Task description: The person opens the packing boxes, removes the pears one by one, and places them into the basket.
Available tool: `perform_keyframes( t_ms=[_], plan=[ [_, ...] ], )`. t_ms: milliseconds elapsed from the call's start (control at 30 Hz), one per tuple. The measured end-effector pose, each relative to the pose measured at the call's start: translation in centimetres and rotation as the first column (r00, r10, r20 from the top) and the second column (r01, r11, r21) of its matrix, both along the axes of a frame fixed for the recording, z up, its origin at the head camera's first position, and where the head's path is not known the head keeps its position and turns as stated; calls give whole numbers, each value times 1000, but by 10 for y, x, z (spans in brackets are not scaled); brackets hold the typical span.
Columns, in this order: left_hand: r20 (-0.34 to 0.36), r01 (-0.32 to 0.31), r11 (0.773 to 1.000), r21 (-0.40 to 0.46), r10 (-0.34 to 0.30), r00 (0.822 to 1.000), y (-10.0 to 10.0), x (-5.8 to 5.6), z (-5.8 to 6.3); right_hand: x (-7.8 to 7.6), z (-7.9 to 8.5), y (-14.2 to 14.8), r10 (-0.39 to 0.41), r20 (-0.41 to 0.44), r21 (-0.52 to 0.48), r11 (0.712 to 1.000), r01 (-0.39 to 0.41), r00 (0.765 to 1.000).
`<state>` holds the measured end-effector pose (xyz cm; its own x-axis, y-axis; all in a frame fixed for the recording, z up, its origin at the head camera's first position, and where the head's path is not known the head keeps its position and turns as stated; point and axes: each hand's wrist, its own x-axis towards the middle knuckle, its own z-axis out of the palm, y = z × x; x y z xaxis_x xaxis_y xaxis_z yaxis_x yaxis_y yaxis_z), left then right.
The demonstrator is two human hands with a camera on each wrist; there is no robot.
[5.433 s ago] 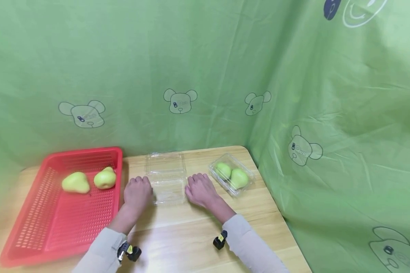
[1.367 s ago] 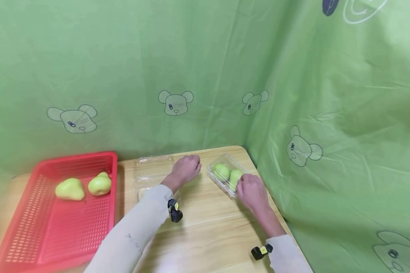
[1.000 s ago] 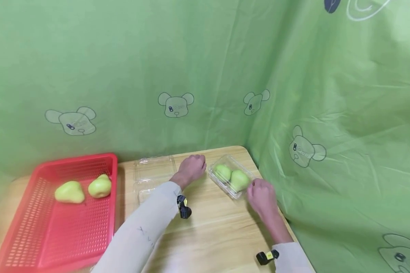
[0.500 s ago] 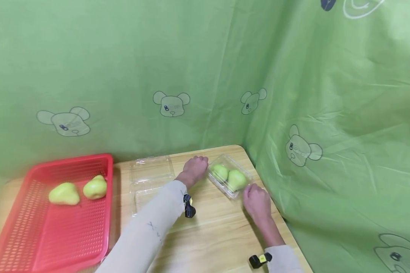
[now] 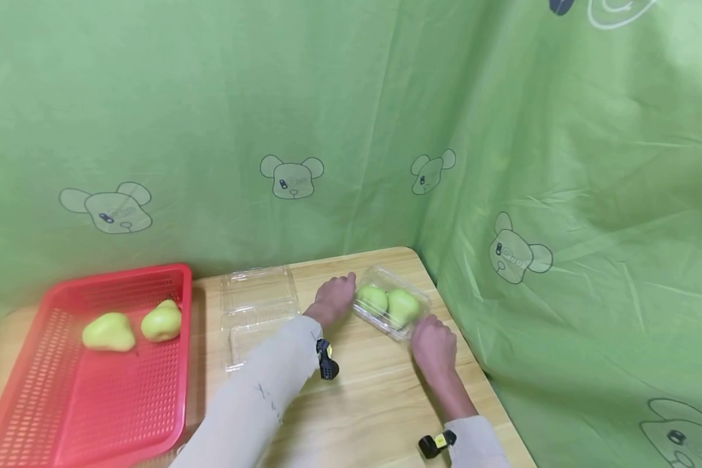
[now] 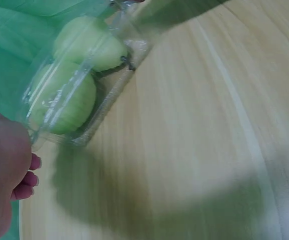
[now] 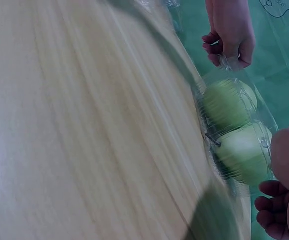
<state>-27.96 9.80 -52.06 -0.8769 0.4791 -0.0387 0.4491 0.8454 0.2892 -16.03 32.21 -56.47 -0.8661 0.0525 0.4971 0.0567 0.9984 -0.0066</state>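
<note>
A clear plastic clamshell box with two green pears inside lies near the far right of the table, its lid over the fruit. At its left end my left hand pinches the corner; the right wrist view shows those fingers on the plastic. My right hand grips the opposite, right-hand corner with curled fingers; its thumb is hidden in the right wrist view. Seen from the left wrist, the pears sit side by side under the lid. Whether the box is off the table, I cannot tell.
An open clear clamshell lies left of my left forearm, partly covered by the sleeve. Further left stands a red plastic basket holding two pears. Green curtains rise behind and to the right of the table.
Both hands have moved right from the open clamshell to the box with pears. Over the last half second the box and right hand have shifted slightly left, and the left hand now pinches its corner.
</note>
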Motion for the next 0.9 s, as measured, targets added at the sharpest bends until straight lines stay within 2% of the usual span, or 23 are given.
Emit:
perform_keyframes(
  t_ms=[133,333,600,700,900],
  plan=[
    [7,-43,999,13,43,999,3,3,-5,-1,0,0,12,-16,23,1000,-12,1000],
    [93,-112,988,105,102,990,6,4,-15,-3,2,-1,45,-88,82,996,-37,995],
    [124,-114,978,177,92,988,5,18,-12,-6,-2,2,76,-104,90,994,-66,992],
    [106,-118,980,162,102,989,6,23,-9,-9,-4,5,101,-105,52,994,-96,989],
    [47,-128,990,61,125,991,9,28,-14,-13,-7,10,158,-70,15,987,-157,985]
  ],
)
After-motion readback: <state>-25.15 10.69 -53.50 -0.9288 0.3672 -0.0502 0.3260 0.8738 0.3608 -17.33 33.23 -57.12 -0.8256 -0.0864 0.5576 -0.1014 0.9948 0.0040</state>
